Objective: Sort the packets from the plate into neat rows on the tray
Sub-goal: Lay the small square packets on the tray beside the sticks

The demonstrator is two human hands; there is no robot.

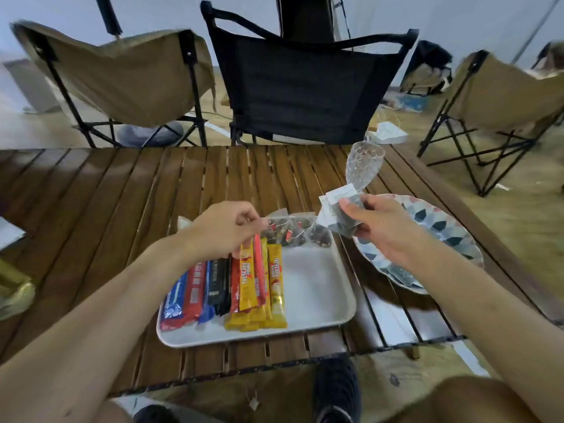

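A white tray (317, 288) lies on the slatted wooden table. On its left half, stick packets (244, 285) in blue, red, black and yellow lie side by side in a row. Clear tea-bag packets (297, 230) sit along the tray's far edge. My left hand (222, 228) hovers over the sticks' far ends, fingers pinched on a tea-bag packet at that edge. My right hand (378, 227) is raised between tray and plate, holding a clear tea packet (338, 215) with a white label. The patterned plate (439, 227) lies right of the tray, with one clear packet (403, 274) near its front rim.
A cut-glass goblet (363, 164) stands behind my right hand. Three folding chairs (305, 87) line the far side of the table. A yellowish wrapper (15, 294) lies at the table's left edge. My knee and shoe (335, 389) show below the near edge.
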